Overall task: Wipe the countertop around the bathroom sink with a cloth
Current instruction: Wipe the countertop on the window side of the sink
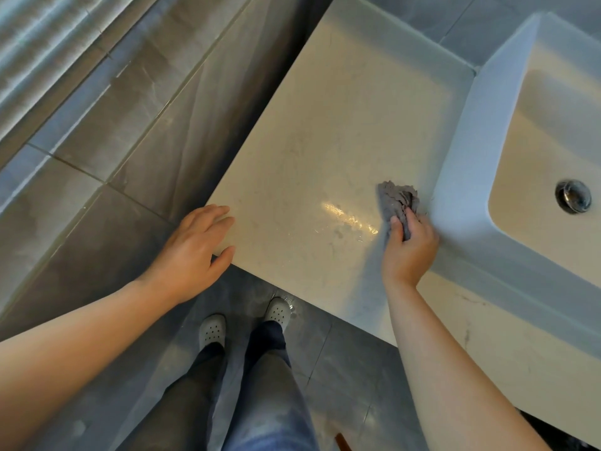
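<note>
just beside the sink, on the countertop, the wiping is under way; the right hand grips the bunched grey cloth against the surface by the sink's outer wall; next, i judge, comes a sweep away from the sink across the wet sheen; the left hand rests with fingers straight on the countertop corner farthest from the sink, arm extended.

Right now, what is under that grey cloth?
The beige countertop, beside the sink. The right hand grips the cloth, which hides the patch beneath, so its state cannot be seen.
</note>
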